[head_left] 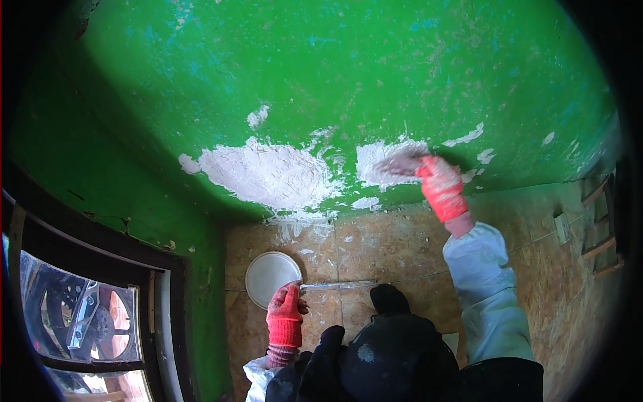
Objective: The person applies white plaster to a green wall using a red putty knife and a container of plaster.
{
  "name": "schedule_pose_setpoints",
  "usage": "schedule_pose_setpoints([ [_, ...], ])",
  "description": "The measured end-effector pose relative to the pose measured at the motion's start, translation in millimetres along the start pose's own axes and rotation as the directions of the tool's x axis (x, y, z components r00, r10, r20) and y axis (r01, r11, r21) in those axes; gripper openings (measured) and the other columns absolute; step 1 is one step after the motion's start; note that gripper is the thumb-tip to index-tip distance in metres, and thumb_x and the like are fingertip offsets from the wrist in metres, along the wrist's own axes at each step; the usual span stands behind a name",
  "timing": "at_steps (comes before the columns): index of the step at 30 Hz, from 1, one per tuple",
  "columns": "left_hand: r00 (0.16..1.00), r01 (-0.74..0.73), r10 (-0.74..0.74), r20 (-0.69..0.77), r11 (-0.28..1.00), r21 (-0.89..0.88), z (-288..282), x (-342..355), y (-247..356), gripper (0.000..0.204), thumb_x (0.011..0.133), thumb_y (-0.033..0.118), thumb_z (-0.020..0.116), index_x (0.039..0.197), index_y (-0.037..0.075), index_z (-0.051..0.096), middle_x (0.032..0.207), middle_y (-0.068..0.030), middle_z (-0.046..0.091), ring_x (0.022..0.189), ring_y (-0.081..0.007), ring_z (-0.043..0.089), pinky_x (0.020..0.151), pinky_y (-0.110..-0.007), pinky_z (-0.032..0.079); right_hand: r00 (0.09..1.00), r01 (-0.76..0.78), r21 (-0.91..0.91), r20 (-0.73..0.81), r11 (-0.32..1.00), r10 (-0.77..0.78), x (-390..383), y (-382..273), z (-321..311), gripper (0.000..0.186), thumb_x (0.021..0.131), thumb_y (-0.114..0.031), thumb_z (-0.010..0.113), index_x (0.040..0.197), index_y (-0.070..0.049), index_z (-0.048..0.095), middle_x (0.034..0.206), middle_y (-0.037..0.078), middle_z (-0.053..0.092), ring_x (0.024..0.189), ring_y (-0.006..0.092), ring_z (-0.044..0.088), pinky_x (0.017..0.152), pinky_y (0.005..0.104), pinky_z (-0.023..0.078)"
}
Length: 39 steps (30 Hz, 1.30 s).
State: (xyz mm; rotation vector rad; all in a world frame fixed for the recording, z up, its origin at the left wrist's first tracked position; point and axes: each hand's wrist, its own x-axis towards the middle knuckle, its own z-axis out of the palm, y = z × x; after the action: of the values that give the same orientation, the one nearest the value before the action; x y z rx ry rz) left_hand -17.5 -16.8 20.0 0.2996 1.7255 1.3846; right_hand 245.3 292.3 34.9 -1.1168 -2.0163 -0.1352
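Observation:
My right hand (443, 187), in a red glove smeared with white, is closed on a flat trowel (400, 163). The trowel is blurred by motion and lies over a patch of white plaster (367, 161) low on the green wall (348, 80). A larger rough plaster patch (264, 174) spreads to its left. Lower down, my left hand (286, 308), also red-gloved, is closed around a long thin flat tool (341, 285); it appears nearly edge-on, with white smears, and its exact kind cannot be made out. Just behind that hand stands a round white bucket or lid (258, 276).
Brown floor tiles (429, 248) carry white splashes along the wall's foot. My dark-clothed knees (395, 348) are close below the hands. A dark-framed window or door (167, 321) with glass panes is at left, with a wheel behind it. A wooden rack-like piece (603, 244) stands at right.

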Motion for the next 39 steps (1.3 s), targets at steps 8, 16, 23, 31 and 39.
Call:
schedule_pose_setpoints([
  [8,0.999,0.019,-0.020,0.035,0.999,0.042,9.8,3.3,-2.1,0.024,0.085,0.022,0.054,0.098,0.003,0.060,0.061,-0.0059,0.057,0.047,-0.0131,0.053,0.043,-0.024,0.043,0.978,-0.205,0.142,0.004,0.968,0.207,55.2,6.0,-73.0,0.021,0.077,-0.021,0.060,0.092,-0.006,0.060,0.085,0.014,0.061,0.076,0.0292,0.059,0.067,0.0349,0.047],
  [16,0.991,0.091,-0.098,-0.091,0.993,-0.079,-6.4,11.1,-13.7,0.022,0.083,0.019,0.055,0.099,0.004,0.060,0.069,-0.0062,0.057,0.051,-0.0134,0.053,0.046,-0.025,0.044,0.802,-0.497,0.223,-0.252,0.839,0.542,52.8,10.7,-129.6,0.038,0.081,-0.025,0.059,0.109,0.000,0.053,0.099,0.012,0.061,0.085,0.0226,0.058,0.077,0.0303,0.044],
  [23,0.890,0.011,-0.160,-0.427,0.943,-0.332,-66.9,44.1,-115.2,0.037,0.080,0.014,0.059,0.113,0.004,0.047,0.074,-0.0044,0.055,0.059,-0.0157,0.053,0.049,-0.027,0.045,0.708,-0.505,0.802,0.173,0.319,0.685,-75.4,-36.5,-95.7,0.032,0.088,-0.012,0.048,0.117,-0.001,0.046,0.102,0.006,0.055,0.087,0.0117,0.051,0.078,0.0252,0.042],
  [31,0.868,0.261,-0.149,0.473,0.948,-0.181,-33.6,24.9,-104.5,0.063,0.076,0.036,0.065,0.125,0.007,0.038,0.106,-0.0093,0.053,0.089,-0.0220,0.056,0.073,-0.035,0.048,0.493,-0.864,0.500,0.811,0.067,0.316,-133.7,-144.1,-2.4,0.033,0.086,-0.020,0.052,0.113,-0.002,0.049,0.094,0.005,0.057,0.083,0.0121,0.051,0.076,0.0262,0.042],
  [39,0.852,0.182,-0.103,0.514,0.978,-0.105,13.7,27.6,-65.6,0.026,0.083,0.018,0.060,0.106,0.006,0.058,0.088,-0.0025,0.062,0.082,-0.0179,0.059,0.075,-0.034,0.049,0.719,-0.644,0.555,0.674,0.527,0.169,-90.9,-141.2,-2.2,0.039,0.087,-0.018,0.047,0.124,-0.003,0.042,0.088,0.006,0.060,0.075,0.0119,0.052,0.071,0.0264,0.044],
])
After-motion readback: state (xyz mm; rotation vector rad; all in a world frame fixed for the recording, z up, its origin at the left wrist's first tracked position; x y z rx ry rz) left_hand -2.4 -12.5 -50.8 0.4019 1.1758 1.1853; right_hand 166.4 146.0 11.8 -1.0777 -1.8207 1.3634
